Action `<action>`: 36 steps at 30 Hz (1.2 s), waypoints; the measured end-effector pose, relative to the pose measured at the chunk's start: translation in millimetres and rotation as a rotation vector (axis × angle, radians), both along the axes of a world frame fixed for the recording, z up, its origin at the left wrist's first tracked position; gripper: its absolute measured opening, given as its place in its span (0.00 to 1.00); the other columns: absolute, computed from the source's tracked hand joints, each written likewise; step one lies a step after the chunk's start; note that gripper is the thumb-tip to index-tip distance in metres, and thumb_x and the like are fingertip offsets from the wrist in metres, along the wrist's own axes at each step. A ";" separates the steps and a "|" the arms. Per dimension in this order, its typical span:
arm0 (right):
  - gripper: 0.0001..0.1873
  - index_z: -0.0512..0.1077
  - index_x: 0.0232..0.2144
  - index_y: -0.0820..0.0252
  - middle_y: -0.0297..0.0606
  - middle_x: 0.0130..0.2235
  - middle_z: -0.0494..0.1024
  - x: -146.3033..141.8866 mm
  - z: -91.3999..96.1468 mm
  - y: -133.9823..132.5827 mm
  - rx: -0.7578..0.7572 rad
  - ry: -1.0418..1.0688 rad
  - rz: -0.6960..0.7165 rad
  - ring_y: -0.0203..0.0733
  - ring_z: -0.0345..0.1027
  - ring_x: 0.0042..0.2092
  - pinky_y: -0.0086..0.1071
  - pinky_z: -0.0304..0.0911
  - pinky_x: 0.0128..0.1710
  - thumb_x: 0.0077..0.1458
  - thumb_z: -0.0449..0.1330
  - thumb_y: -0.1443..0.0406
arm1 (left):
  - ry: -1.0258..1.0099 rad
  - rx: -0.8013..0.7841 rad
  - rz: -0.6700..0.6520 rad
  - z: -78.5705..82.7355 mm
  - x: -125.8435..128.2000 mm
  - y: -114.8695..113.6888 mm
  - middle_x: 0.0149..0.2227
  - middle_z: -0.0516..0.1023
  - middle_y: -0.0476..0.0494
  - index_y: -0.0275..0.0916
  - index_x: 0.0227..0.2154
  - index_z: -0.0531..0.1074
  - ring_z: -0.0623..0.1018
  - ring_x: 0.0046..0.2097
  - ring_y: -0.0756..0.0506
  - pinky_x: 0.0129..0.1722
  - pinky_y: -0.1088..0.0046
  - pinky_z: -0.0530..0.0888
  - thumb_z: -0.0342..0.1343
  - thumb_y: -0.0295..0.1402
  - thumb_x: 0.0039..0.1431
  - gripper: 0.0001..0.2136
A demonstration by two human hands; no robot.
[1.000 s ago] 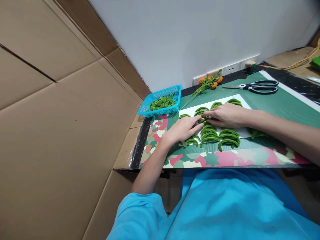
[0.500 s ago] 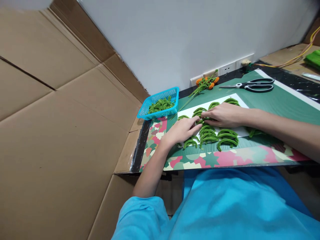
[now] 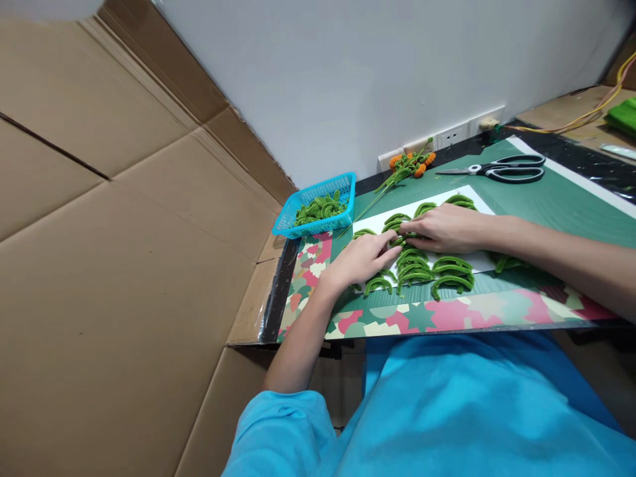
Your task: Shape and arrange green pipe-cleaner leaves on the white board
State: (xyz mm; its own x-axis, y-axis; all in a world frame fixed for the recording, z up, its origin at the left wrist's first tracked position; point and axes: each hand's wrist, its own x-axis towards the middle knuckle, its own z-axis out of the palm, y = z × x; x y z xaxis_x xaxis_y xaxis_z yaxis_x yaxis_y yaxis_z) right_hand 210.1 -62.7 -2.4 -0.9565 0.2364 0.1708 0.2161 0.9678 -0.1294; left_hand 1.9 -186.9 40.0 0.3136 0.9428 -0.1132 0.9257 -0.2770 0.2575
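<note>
Curved green pipe-cleaner pieces (image 3: 415, 273) lie in several bunches over a white sheet of paper (image 3: 484, 260), some reaching past its lower edge. My left hand (image 3: 362, 258) comes in from the lower left, thumb and finger closed at a pipe-cleaner piece in the middle of the sheet. From the right, my right hand (image 3: 444, 228) meets it there, its fingertips almost touching those of the left and pinched on the same bunch. The fingers partly hide what lies between them.
A blue plastic basket (image 3: 314, 230) of short green pieces stands at the back left. Behind the paper lie fuzzy orange flowers (image 3: 420, 170) on green stems and black-handled scissors (image 3: 514, 173). A wall socket (image 3: 451, 137) and cardboard panels (image 3: 124, 278) border the table.
</note>
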 end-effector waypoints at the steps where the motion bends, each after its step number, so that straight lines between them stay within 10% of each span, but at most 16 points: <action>1: 0.14 0.74 0.46 0.59 0.41 0.32 0.80 0.0 0.3 -0.2 0.001 0.000 -0.001 0.42 0.68 0.29 0.34 0.45 0.31 0.72 0.51 0.59 | -0.002 0.000 -0.002 0.2 -0.1 0.0 0.37 0.82 0.45 0.41 0.46 0.72 0.79 0.38 0.43 0.35 0.70 0.64 0.46 0.43 0.76 0.13; 36: 0.14 0.74 0.48 0.59 0.42 0.34 0.82 0.6 3.2 -1.7 0.005 -0.012 -0.008 0.43 0.69 0.29 0.34 0.46 0.31 0.72 0.52 0.59 | -0.023 0.017 -0.015 -2.5 -1.6 0.1 0.36 0.81 0.46 0.41 0.45 0.71 0.77 0.36 0.44 0.34 0.70 0.63 0.47 0.43 0.76 0.13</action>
